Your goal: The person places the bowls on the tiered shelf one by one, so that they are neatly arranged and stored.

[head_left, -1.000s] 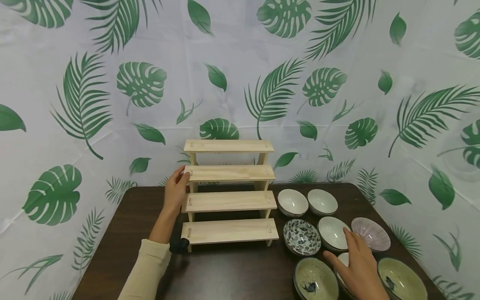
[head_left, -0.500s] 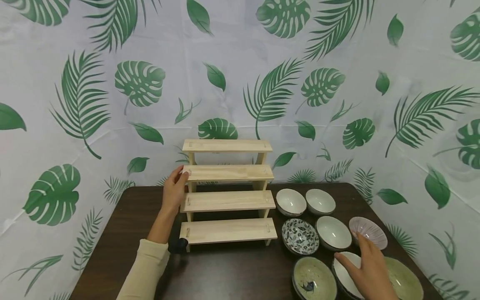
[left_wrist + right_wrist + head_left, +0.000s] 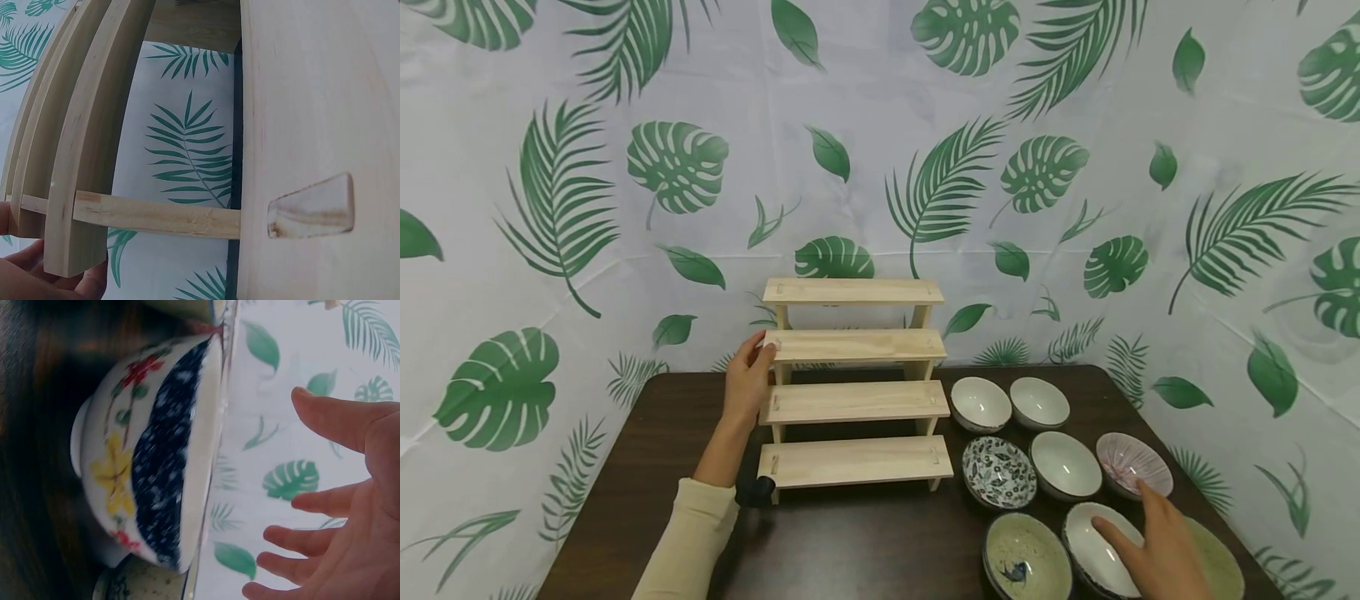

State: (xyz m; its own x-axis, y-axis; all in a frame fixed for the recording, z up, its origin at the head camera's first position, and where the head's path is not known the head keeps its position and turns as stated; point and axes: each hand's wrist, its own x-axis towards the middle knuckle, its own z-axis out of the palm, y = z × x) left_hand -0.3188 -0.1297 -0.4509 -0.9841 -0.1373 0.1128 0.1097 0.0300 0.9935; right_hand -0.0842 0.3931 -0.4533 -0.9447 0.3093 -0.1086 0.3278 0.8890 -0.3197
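Note:
A pale wooden four-tier display stand [image 3: 857,402] stands on the dark table. My left hand [image 3: 748,379] grips the left end of its second tier from the top. In the left wrist view the thumb and fingers [image 3: 25,256] wrap round a board's end. My right hand [image 3: 1161,546] hovers with fingers spread over the near right bowls, holding nothing. Beneath it are a white-lined bowl [image 3: 1093,542] and a partly hidden green bowl [image 3: 1217,558]; a pinkish ribbed bowl [image 3: 1138,462] lies just beyond. The right wrist view shows a bowl with painted flowers and a blue band [image 3: 144,450].
Left of these are a green bowl with a dark blue motif [image 3: 1028,550] and a black-and-white patterned bowl [image 3: 1000,471]. White bowls [image 3: 1066,464] sit behind. Leaf-printed cloth [image 3: 850,167] hangs close behind the table [image 3: 865,550].
My right hand has drifted right and slightly nearer, uncovering more of the white-lined bowl and covering the green one. The left hand keeps its grip; the view shifts slightly.

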